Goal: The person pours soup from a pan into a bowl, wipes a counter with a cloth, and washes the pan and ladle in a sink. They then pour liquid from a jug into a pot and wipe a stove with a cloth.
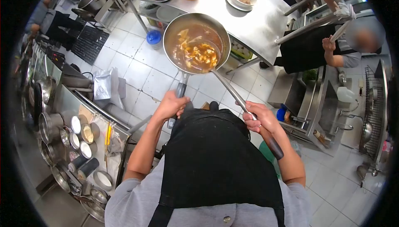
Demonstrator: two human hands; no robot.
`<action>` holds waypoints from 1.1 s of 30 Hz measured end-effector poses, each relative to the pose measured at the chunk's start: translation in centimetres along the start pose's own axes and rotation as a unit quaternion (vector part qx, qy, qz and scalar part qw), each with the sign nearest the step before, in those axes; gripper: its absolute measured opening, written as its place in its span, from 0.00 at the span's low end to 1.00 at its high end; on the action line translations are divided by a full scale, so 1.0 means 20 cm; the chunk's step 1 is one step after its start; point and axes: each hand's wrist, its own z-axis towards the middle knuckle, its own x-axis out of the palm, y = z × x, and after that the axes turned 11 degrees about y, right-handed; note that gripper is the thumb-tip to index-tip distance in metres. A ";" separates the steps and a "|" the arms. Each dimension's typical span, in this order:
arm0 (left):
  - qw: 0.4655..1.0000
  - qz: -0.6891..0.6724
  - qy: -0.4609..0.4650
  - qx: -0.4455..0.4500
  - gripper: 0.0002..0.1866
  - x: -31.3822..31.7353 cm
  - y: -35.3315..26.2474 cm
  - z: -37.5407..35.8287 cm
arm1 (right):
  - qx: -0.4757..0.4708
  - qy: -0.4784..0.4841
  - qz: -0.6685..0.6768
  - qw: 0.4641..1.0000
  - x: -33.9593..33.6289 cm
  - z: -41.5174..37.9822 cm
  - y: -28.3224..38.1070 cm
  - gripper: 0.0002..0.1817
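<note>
Head view: with hands apart, gripping the pan (168,46) by its handle (181,89) in the left hand (170,105) and the ladle (227,85) in the right hand (260,116), holding food pieces (200,56), already in sauce (205,35) but seemingly not yet out, near the steel table (266,17).

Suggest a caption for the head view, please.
Left hand holding a pan of brown sauce, right hand holding a long-handled utensil dipped into it.
</note>
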 end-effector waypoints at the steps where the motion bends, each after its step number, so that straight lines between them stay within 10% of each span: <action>1: 1.000 0.004 -0.002 0.000 0.13 0.00 -0.01 0.01 | -0.009 0.012 0.000 1.000 0.01 -0.01 0.02 0.15; 33: 0.999 -0.034 -0.005 0.003 0.14 0.39 -0.47 0.74 | -0.094 0.002 -0.088 0.992 -0.56 -0.08 1.63 0.20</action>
